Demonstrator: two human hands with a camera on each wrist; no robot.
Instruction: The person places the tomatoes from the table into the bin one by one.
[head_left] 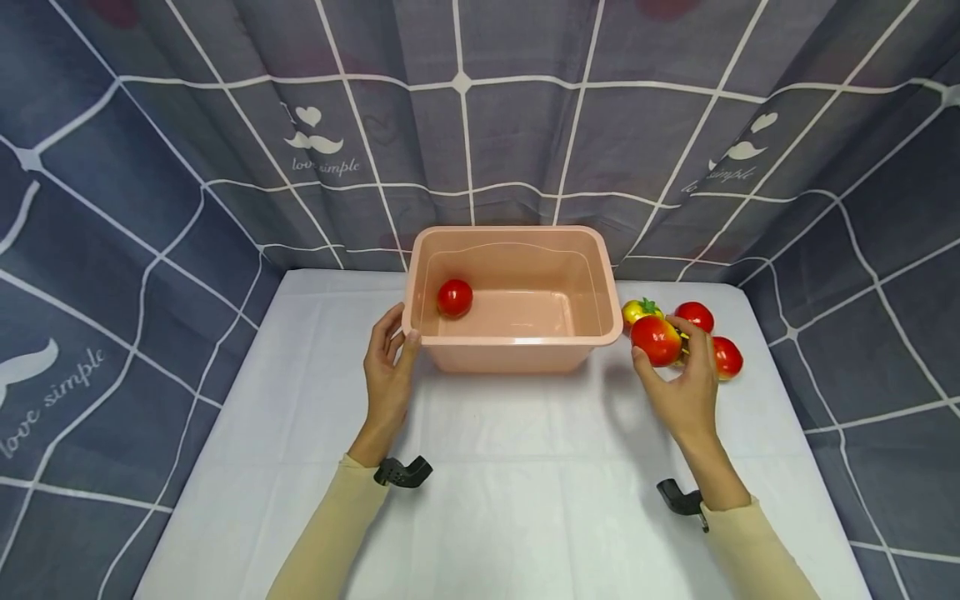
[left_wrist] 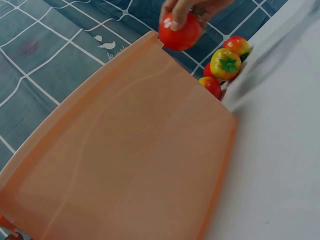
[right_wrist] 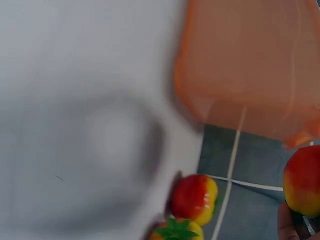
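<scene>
A peach-coloured plastic bin (head_left: 517, 358) stands at the back middle of the white table, with one red tomato (head_left: 454, 298) inside at the left. My left hand (head_left: 388, 367) grips the bin's front left corner, thumb at the front and fingers along the left side. To the right of the bin, my right hand (head_left: 686, 379) pinches a red and yellow tomato (head_left: 656, 340) between thumb and fingers. The left wrist view shows this held tomato (left_wrist: 179, 34) raised above the others. Around that hand lie several more tomatoes, among them a yellow one (head_left: 634, 312) with a green stalk and a red one (head_left: 727, 358).
White cloth (head_left: 487, 500) covers the table. Grey-blue curtains (head_left: 517, 133) with white lines hang behind the bin and along both sides. A dark wrist mount (head_left: 403, 472) sits on the left wrist, another (head_left: 678, 497) on the right.
</scene>
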